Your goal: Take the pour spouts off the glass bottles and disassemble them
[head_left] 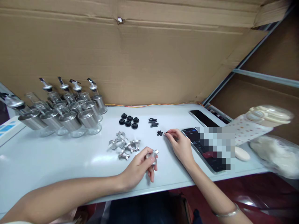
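My left hand [141,166] is closed around a silver metal pourer spout [151,158], holding it just above the front of the table. My right hand [179,144] is pinched, thumb and forefinger together, with a small black piece at the fingertips. Just left of those fingertips lies a little cluster of small black pieces [159,133]. More silver pourer spouts [125,144] lie in a loose pile beyond my left hand. Behind them sit several round black stoppers [128,120] in two rows, and to their right a group of slim black flip caps [153,122].
Several glass bottles with steel sleeves [68,119] crowd the table's left side, some topped with pourers. On the right are a phone with a lit screen [201,149], another dark phone [204,119], a spotted cream bottle [252,124] and a plastic bag [275,155]. Cardboard [149,62] walls the back.
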`<state>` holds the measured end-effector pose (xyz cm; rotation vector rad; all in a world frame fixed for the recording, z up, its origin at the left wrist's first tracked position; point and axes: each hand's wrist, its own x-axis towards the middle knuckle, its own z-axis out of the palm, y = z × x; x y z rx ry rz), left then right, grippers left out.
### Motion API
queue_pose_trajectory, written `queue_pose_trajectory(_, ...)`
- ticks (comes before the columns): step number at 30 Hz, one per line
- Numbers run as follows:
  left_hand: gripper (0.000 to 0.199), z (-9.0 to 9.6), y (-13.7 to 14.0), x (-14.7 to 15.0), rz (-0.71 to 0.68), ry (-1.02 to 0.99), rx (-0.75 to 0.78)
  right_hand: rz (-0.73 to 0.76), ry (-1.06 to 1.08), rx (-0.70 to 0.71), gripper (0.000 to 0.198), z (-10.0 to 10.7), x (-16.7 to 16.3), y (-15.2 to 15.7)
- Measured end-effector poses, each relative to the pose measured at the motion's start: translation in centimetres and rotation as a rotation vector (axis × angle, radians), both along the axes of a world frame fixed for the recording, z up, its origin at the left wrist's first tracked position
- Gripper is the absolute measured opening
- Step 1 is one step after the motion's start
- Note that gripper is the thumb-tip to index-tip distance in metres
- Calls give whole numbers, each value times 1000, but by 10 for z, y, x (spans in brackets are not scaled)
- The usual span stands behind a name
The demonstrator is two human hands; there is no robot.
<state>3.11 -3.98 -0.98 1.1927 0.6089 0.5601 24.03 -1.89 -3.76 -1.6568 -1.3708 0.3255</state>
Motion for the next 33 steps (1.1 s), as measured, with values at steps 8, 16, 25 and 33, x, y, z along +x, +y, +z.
queue_pose_trajectory(8,32,0,0,0,1,5,-2,19,-150,-24,21,-6,3,5)
queue_pose_trajectory(16,33,0,0,1,2,1,-3,87,-225,6,20,-5,2,5)
queue_pose_trajectory(25,39,1,0,1,9,-14,-17,75,-293,35,16,-7,3,5)
queue_pose_trajectory(33,38,3,0,0,9,-10,-16,58,-322,52,12,-6,1,4)
